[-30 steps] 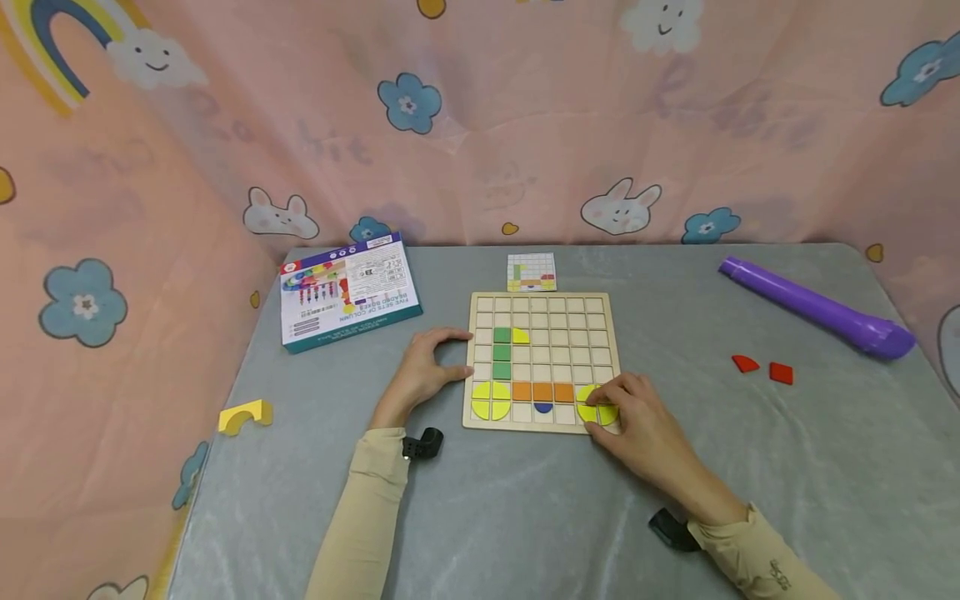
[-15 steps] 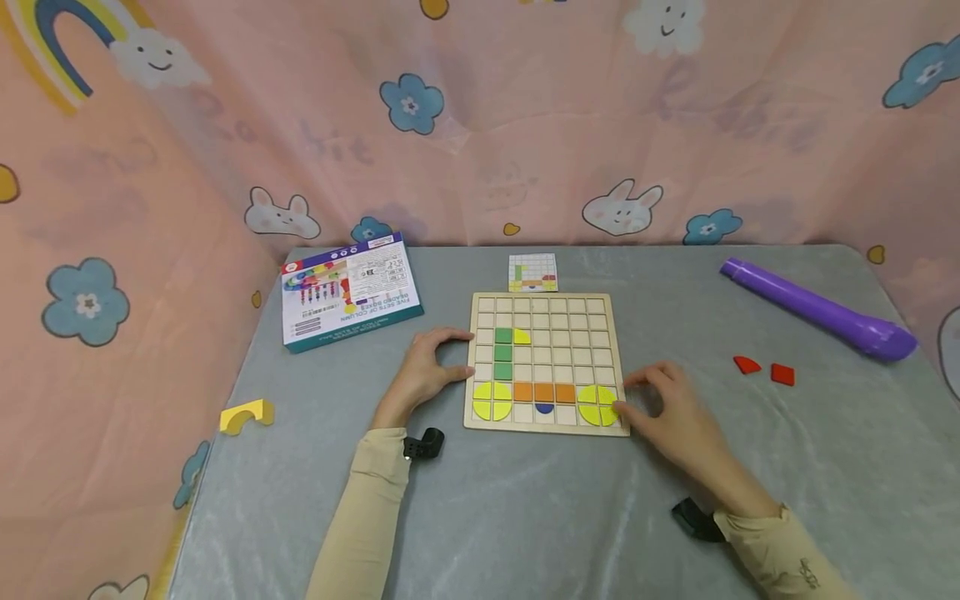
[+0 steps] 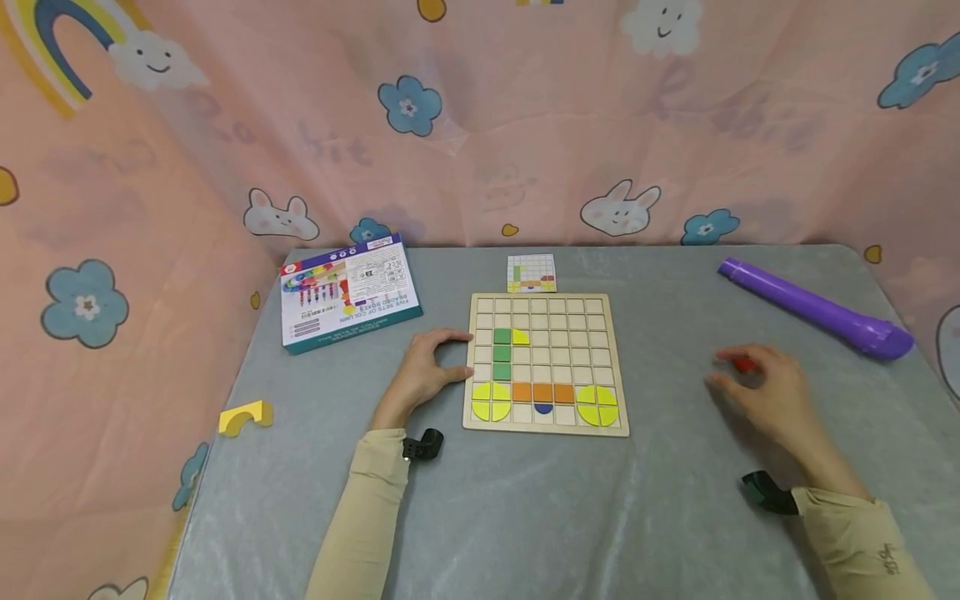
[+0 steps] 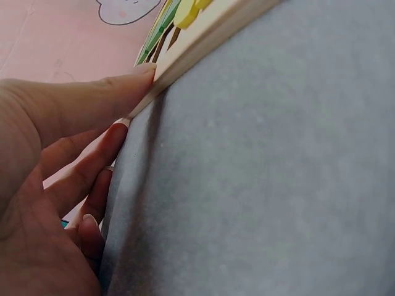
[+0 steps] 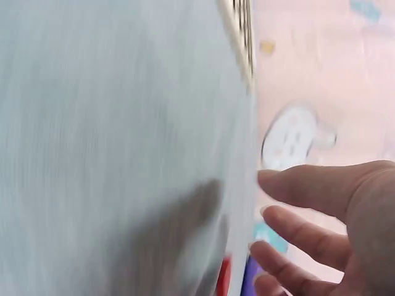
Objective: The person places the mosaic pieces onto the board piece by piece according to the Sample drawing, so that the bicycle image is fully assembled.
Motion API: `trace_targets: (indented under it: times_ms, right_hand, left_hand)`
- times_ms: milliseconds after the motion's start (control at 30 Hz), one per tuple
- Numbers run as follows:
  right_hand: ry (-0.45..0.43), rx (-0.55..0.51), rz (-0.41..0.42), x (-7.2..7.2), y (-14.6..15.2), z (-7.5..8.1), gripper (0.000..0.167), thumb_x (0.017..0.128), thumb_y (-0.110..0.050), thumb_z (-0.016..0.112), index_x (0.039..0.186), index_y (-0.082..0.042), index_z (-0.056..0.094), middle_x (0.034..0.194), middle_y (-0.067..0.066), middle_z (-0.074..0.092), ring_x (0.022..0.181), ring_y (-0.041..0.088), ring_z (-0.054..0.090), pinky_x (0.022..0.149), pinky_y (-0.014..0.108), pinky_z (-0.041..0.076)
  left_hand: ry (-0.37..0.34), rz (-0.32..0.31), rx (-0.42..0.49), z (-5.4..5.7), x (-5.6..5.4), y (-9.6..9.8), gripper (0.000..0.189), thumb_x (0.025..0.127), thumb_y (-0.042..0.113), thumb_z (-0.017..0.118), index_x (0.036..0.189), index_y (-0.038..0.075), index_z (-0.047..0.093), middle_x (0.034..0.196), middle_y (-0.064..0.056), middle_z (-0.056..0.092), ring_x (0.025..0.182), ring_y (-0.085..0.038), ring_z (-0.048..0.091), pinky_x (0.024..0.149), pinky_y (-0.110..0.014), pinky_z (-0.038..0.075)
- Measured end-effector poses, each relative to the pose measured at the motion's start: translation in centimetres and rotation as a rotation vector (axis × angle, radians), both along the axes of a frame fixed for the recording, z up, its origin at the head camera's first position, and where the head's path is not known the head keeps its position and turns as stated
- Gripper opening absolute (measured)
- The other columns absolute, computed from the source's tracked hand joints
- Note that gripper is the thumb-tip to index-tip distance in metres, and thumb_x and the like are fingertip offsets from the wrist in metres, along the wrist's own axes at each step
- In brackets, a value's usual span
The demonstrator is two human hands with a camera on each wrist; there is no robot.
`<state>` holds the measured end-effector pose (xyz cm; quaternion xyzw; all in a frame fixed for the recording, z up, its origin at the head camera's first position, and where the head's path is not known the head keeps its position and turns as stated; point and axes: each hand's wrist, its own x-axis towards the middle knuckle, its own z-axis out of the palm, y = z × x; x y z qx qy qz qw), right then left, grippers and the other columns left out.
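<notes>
A wooden grid board [image 3: 558, 338] lies on the table, with green squares [image 3: 502, 353], orange squares [image 3: 542, 392], a blue half-circle [image 3: 543, 408], a single yellow corner piece [image 3: 521, 337] and yellow quarter-circles [image 3: 597, 406] making two discs in its cells. My left hand [image 3: 422, 371] touches the board's left edge with thumb and fingers; the left wrist view shows its thumb [image 4: 92, 102] against the rim. To the right, my right hand [image 3: 776, 400] hovers above the cloth, thumb and fingers apart. A red piece [image 3: 745, 365] shows between them; the other red piece is hidden.
A small pattern card [image 3: 532, 273] lies behind the board. At the back left is a flat box [image 3: 350, 292], with a yellow arch block [image 3: 246, 416] near the left edge. A purple tube [image 3: 813, 308] lies at the back right.
My right hand has left the yellow pieces at the board's lower right corner and moved right to the red pieces. The left hand has stayed at the board's edge.
</notes>
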<state>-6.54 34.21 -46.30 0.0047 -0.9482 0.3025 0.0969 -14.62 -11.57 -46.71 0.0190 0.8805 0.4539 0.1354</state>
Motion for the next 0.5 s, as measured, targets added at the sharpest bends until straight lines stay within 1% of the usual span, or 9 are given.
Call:
trace_targets:
  times_ms: [67, 133, 200, 233, 333, 433, 500]
  right_hand:
    - [-0.012, 0.004, -0.014, 0.1, 1.4, -0.4, 0.031, 0.091, -0.002, 0.078, 0.12, 0.007, 0.07, 0.117, 0.037, 0.06, 0.098, 0.045, 0.05, 0.082, 0.043, 0.032]
    - [-0.017, 0.005, -0.022, 0.2, 2.5, -0.8, 0.031, 0.093, 0.001, 0.075, 0.123, 0.007, 0.069, 0.12, 0.039, 0.056, 0.1, 0.047, 0.047, 0.082, 0.045, 0.03]
    - [-0.029, 0.0, -0.036, 0.4, 3.5, -1.1, 0.031, 0.095, 0.002, 0.071, 0.125, 0.009, 0.067, 0.124, 0.041, 0.052, 0.103, 0.05, 0.044, 0.083, 0.052, 0.029]
    - [-0.037, 0.003, -0.044, 0.5, 3.8, -1.2, 0.031, 0.097, 0.001, 0.069, 0.126, 0.01, 0.065, 0.125, 0.042, 0.05, 0.107, 0.054, 0.043, 0.086, 0.056, 0.029]
    - [-0.062, -0.002, -0.064, 0.8, 4.9, -1.3, 0.032, 0.099, 0.001, 0.065, 0.128, 0.014, 0.061, 0.125, 0.045, 0.049, 0.115, 0.06, 0.041, 0.093, 0.067, 0.026]
    - [-0.11, 0.017, -0.088, 1.0, 5.7, -1.0, 0.034, 0.101, -0.002, 0.063, 0.13, 0.015, 0.057, 0.125, 0.045, 0.05, 0.12, 0.063, 0.037, 0.095, 0.069, 0.025]
    - [-0.141, 0.034, -0.097, 1.2, 6.0, -0.8, 0.035, 0.102, -0.004, 0.063, 0.13, 0.016, 0.055, 0.123, 0.044, 0.052, 0.119, 0.063, 0.036, 0.094, 0.068, 0.026]
  left_hand:
    - [0.001, 0.0, 0.001, 0.0, 0.0, 0.0, 0.051, 0.087, 0.011, 0.088, 0.135, 0.02, 0.072, 0.153, -0.008, 0.059, 0.144, -0.031, 0.042, 0.126, -0.054, 0.032]
    - [0.003, 0.0, 0.002, -0.1, 0.0, 0.0, 0.052, 0.087, 0.011, 0.088, 0.135, 0.019, 0.072, 0.153, -0.008, 0.059, 0.145, -0.031, 0.042, 0.126, -0.054, 0.032]
    - [0.007, -0.001, 0.002, -0.1, 0.0, 0.0, 0.051, 0.087, 0.011, 0.088, 0.135, 0.019, 0.072, 0.153, -0.008, 0.059, 0.144, -0.031, 0.042, 0.125, -0.055, 0.032]
    - [0.008, -0.001, 0.001, -0.1, 0.0, 0.0, 0.051, 0.087, 0.011, 0.088, 0.135, 0.019, 0.072, 0.153, -0.008, 0.059, 0.144, -0.031, 0.042, 0.125, -0.055, 0.033]
    - [0.01, -0.001, 0.002, -0.1, 0.0, 0.0, 0.051, 0.087, 0.01, 0.088, 0.135, 0.019, 0.072, 0.153, -0.007, 0.059, 0.144, -0.031, 0.042, 0.125, -0.055, 0.033]
    - [0.011, -0.002, 0.002, -0.1, 0.0, 0.0, 0.051, 0.086, 0.011, 0.088, 0.135, 0.019, 0.072, 0.152, -0.007, 0.06, 0.144, -0.031, 0.042, 0.125, -0.055, 0.032]
    - [0.012, -0.002, 0.002, -0.2, 0.0, 0.0, 0.051, 0.086, 0.01, 0.088, 0.135, 0.019, 0.072, 0.152, -0.007, 0.06, 0.144, -0.031, 0.042, 0.125, -0.054, 0.032]
